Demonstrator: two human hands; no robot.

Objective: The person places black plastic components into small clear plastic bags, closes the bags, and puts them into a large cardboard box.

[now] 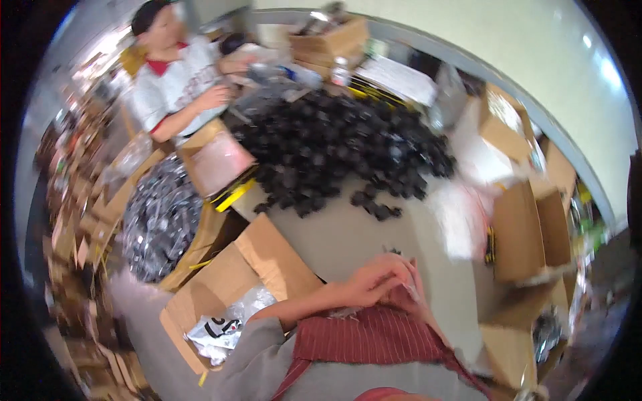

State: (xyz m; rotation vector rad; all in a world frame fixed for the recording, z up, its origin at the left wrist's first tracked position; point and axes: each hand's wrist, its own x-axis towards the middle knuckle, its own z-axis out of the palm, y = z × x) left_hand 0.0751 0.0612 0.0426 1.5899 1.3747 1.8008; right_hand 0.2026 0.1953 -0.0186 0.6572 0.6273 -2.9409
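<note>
My left hand [380, 275] and my right hand [416, 294] are brought together in front of my red striped apron [374, 337], at the near edge of the grey table [321, 234]. The fingers of both are bent and closed against each other. What they hold is hidden and blurred; a small dark bit [394, 251] shows just past the fingertips. Some clear plastic [344, 312] shows below my left wrist. Beyond the hands spreads a large heap of small black pieces [334, 140], with a few lying nearer at its front edge.
An open carton [277, 257] with plastic bags stands at my left, near a sack of shiny wrapped pieces [164, 220]. A person [177, 87] works across the table beside a smaller box [217, 164]. Open cartons [521, 234] and white bags [458, 217] line the right.
</note>
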